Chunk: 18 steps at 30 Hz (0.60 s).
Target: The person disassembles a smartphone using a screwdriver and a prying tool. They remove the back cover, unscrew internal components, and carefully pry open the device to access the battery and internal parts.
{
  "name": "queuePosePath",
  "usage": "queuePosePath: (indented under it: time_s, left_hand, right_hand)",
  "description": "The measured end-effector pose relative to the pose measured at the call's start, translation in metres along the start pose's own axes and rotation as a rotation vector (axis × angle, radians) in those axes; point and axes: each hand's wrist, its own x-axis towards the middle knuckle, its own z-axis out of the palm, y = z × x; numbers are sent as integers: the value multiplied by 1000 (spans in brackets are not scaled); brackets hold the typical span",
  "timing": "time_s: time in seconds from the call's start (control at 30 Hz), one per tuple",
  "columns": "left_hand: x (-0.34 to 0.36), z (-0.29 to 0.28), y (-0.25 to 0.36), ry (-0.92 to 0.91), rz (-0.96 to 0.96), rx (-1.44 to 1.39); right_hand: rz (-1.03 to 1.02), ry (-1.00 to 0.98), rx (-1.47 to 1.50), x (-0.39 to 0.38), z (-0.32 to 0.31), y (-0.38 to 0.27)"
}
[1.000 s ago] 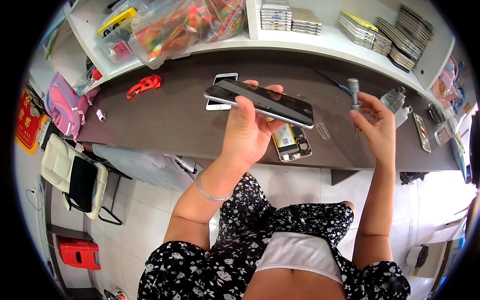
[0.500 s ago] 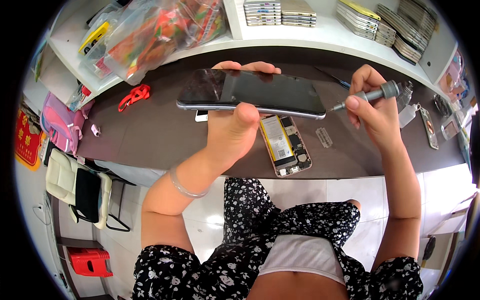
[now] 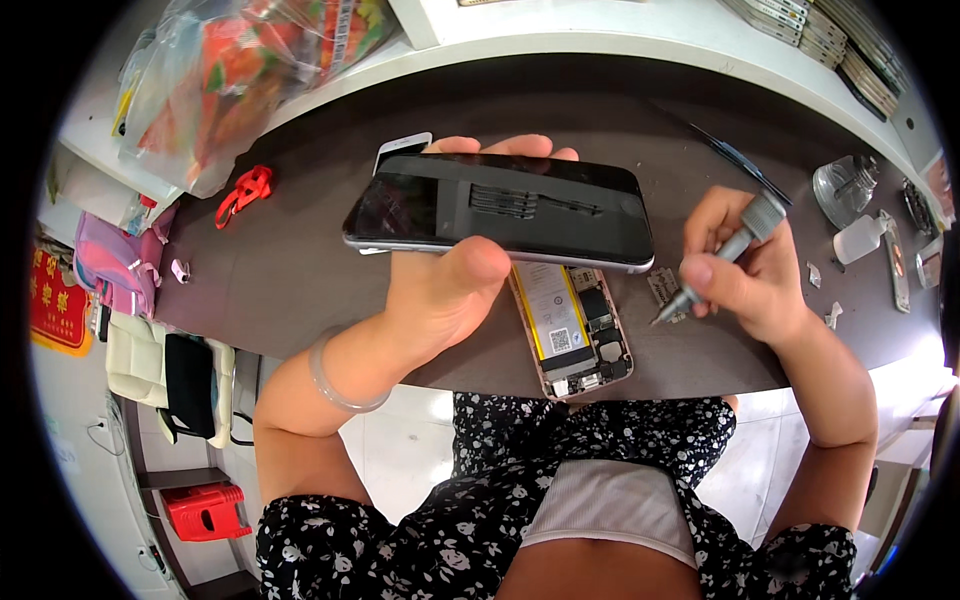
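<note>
My left hand (image 3: 445, 290) grips a black-screened phone (image 3: 515, 215) held level, thumb at its near edge, fingertips over the far side. My right hand (image 3: 745, 280) is closed around a grey metal screwdriver (image 3: 750, 226), whose tip points down-left, just right of the held phone's lower corner. Beneath them lies an opened phone (image 3: 565, 330) showing battery and board. A small silver blade (image 3: 660, 285) rests by the screwdriver tip. A white phone (image 3: 400, 144) lies partly hidden behind the held one; dark tweezers (image 3: 730, 153) lie at the back right.
A white shelf (image 3: 520, 38) with phone stacks (image 3: 840, 55) and a plastic bag (image 3: 240, 80) borders the desk (image 3: 300, 270). A red strap (image 3: 245, 193) lies left; a glass jar (image 3: 840, 190), white bottle (image 3: 858, 240) and phone frame (image 3: 892, 270) sit right. A cream chair (image 3: 175, 375) stands left.
The screwdriver was upright, then aimed at the held phone's right end; it now points down-left, lower. The held phone swung more level. The view has shifted, showing less of the shelf.
</note>
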Motion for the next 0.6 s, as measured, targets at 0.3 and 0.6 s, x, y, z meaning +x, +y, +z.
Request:
queuePosePath:
  time_s: [0.3, 0.6]
  left_hand:
    - [1, 6, -6, 25, -3, 87]
    - [2, 10, -8, 28, 23, 145]
  right_hand:
    - [252, -99, 327, 1, 11, 6]
    - [237, -95, 345, 2, 11, 9]
